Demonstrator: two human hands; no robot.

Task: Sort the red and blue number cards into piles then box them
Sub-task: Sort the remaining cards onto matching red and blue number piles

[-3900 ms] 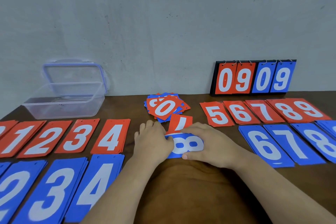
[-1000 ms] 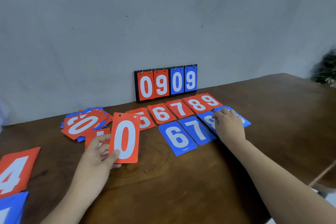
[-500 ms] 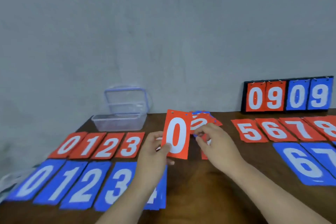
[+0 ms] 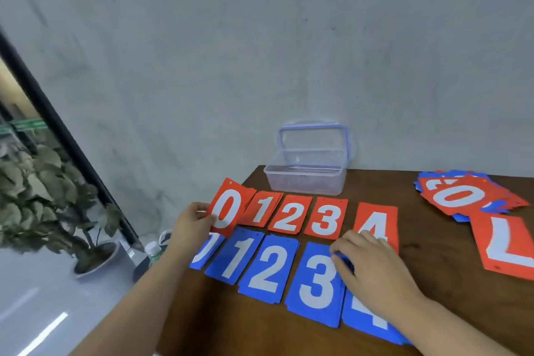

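My left hand (image 4: 192, 221) pinches a red 0 card (image 4: 226, 206) and holds it tilted over the far left end of the red row. Red piles 1 (image 4: 263, 208), 2 (image 4: 289, 217), 3 (image 4: 326, 218) and 4 (image 4: 377, 221) lie beside it. Below run blue piles 0 (image 4: 202, 253), 1 (image 4: 235, 257), 2 (image 4: 268, 267), 3 (image 4: 316, 283) and 4 (image 4: 372, 321). My right hand (image 4: 372, 266) rests with loosely bent fingers on the blue 4 pile, fingertips at the edge of the blue 3. A mixed unsorted heap (image 4: 465, 195) and a loose red 7 card (image 4: 505, 246) lie at the right.
A clear plastic box (image 4: 304, 179) with its lid raised stands at the back, behind the red row. The brown table's left edge (image 4: 185, 283) falls off beside the 0 piles. A potted plant (image 4: 57, 196) and a bottle (image 4: 153, 248) stand on the floor to the left.
My view has swung left. My left hand has carried the red 0 card leftward to the red 0 pile. My right hand has left the mixed heap and come down onto the blue 4 pile.
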